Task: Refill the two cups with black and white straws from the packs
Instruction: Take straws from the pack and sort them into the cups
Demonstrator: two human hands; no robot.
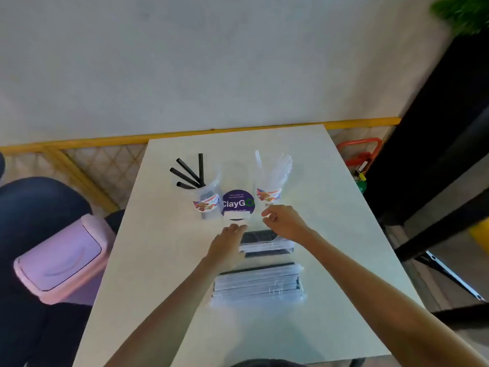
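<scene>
Left hand [229, 247] lay flat, fingers straight, on the black straw pack [264, 238] just short of the sticker [238, 205]. Right hand [284, 221] hung loosely curled, empty. Black-straw cup [205, 200] stood left of that sticker, white-straw cup [268, 193] right.

desk [330, 207]: plain white
left cup [209, 200], 11 o'clock: clear, with a red, white and blue printed label
black straws [185, 173]: solid black
right cup [268, 193], 1 o'clock: clear, same printed label
white straws [280, 165]: translucent white
round sticker [238, 203]: purple, white lettering, white strip
far pack [264, 245]: black under clear wrap
near pack [259, 284]: whitish, dark stripes
bin [58, 260]: pink
rail [105, 140]: yellow
lattice [111, 165]: beige diamonds
</scene>
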